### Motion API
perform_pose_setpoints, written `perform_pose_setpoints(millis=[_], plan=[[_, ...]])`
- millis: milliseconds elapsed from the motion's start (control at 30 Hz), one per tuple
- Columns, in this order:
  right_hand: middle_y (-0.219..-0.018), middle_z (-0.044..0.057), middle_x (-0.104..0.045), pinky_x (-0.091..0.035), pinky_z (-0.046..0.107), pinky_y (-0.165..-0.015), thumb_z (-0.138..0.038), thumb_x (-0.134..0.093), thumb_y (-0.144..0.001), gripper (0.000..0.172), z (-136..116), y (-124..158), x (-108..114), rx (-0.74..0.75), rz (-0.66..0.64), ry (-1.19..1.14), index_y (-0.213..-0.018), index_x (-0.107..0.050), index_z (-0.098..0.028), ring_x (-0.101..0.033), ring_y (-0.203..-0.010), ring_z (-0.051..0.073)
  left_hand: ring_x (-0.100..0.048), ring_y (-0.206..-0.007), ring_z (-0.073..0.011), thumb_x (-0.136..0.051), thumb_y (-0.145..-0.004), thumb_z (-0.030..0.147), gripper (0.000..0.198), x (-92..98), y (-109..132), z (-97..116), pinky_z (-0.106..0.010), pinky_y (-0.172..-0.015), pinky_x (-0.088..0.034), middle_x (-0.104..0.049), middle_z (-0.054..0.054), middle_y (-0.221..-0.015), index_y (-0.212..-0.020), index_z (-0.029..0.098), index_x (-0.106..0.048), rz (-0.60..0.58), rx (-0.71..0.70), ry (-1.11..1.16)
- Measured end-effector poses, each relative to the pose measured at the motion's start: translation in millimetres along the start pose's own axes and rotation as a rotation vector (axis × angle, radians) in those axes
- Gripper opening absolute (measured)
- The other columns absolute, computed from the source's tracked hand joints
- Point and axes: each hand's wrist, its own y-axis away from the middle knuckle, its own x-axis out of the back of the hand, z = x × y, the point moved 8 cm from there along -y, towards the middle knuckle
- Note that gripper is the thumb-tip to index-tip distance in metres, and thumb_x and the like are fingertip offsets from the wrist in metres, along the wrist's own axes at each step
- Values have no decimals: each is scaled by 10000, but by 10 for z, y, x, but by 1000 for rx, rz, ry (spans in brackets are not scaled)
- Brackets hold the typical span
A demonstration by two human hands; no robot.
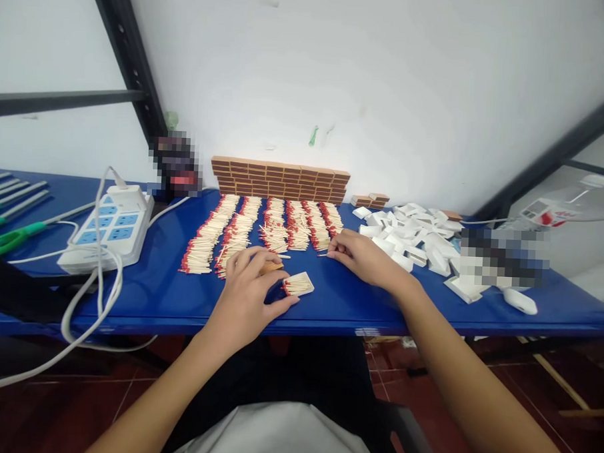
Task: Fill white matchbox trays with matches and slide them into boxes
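Observation:
My left hand point(249, 291) is curled around a small white matchbox tray point(306, 290), thumb and fingers at its near end. Matches point(297, 284) with red heads lie inside that tray. Under the same hand's fingers shows a brown-orange piece point(271, 268), perhaps a matchbox sleeve, mostly covered. My right hand point(358, 256) is closed in a pinch low over the table, with a match point(323, 255) at its fingertips. Just beyond it ends the rightmost of several long rows of matches point(201, 245). One loose match point(283, 256) lies near my left fingers.
Stacked brown matchboxes point(278, 180) form a low wall behind the rows. White empty trays point(412, 234) are heaped on the right of the blue table point(338, 308). A power strip point(112, 228) with white cables and green-handled tools point(16, 234) occupy the left.

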Motion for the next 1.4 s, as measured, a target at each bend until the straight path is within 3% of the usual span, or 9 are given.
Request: perform_pose_setpoints(millis=[167, 433, 667, 867, 967, 1133, 1267, 1400], plan=[[-932, 68, -601, -454, 348, -754, -303, -576, -1027, 126, 14, -18, 17, 9, 20, 18, -1017, -663, -212, -578, -803, 223, -561, -1285, -338, -879, -865, 341, 238, 2, 0, 5, -568, -1121, -390, -702, -103, -1263, -1048, 222, -782, 2, -8, -2], [-944, 69, -606, -450, 348, -757, -278, -541, -1042, 150, -43, 4, -41, 15, -22, -20, -952, -647, -221, -585, -844, 231, -556, -1285, -328, -865, -881, 352, 229, -3, 0, 0, -563, -1133, -396, -703, -96, -1262, -1056, 231, -779, 1, -11, 13], [-952, 63, -616, -463, 358, -769, -337, -544, -1076, 166, -523, 134, 59, 76, -9, -77, -972, -626, -238, -591, -869, 234, -553, -1300, -327, -869, -876, 354, 228, -12, 7, -11, -561, -1138, -391, -704, -87, -1275, -1062, 255, -783, -6, 4, 19], [-1057, 84, -641, -490, 377, -833, -258, -524, -1077, 130, -918, 218, -121, 176, -83, -95, -1008, -632, -236, -622, -935, 235, -554, -1291, -329, -855, -892, 361, 225, -7, 6, -9, -559, -1122, -393, -702, -96, -1279, -1067, 240, -782, 0, -8, 2], [-974, 64, -649, -490, 362, -789, -312, -561, -1071, 140, -808, 181, -19, 141, -20, -143, -1001, -662, -245, -612, -873, 223, -554, -1296, -326, -863, -884, 359, 216, -12, 4, -12, -560, -1133, -392, -704, -88, -1275, -1050, 249, -780, -8, -1, 13], [-888, 56, -635, -467, 353, -714, -355, -601, -1036, 166, -314, 48, 240, 42, 140, -110, -973, -695, -233, -578, -782, 215, -562, -1291, -331, -879, -866, 333, 220, 3, 4, 0, -564, -1129, -399, -710, -90, -1260, -1043, 245, -782, 13, 1, 13], [-890, 63, -622, -469, 365, -740, -317, -612, -1000, 144, -28, -44, 125, 21, 92, -43, -1000, -718, -220, -585, -785, 225, -568, -1282, -334, -878, -865, 322, 216, 3, 4, 7, -567, -1118, -405, -707, -97, -1260, -1037, 237, -780, 16, -8, 11], [-861, 59, -608, -449, 358, -735, -297, -595, -1003, 160, 33, -48, 11, 12, 56, 8, -1016, -734, -218, -579, -786, 229, -567, -1281, -333, -879, -865, 331, 230, -2, 3, 3, -568, -1121, -402, -709, -98, -1256, -1043, 225, -778, 13, -11, 15]])
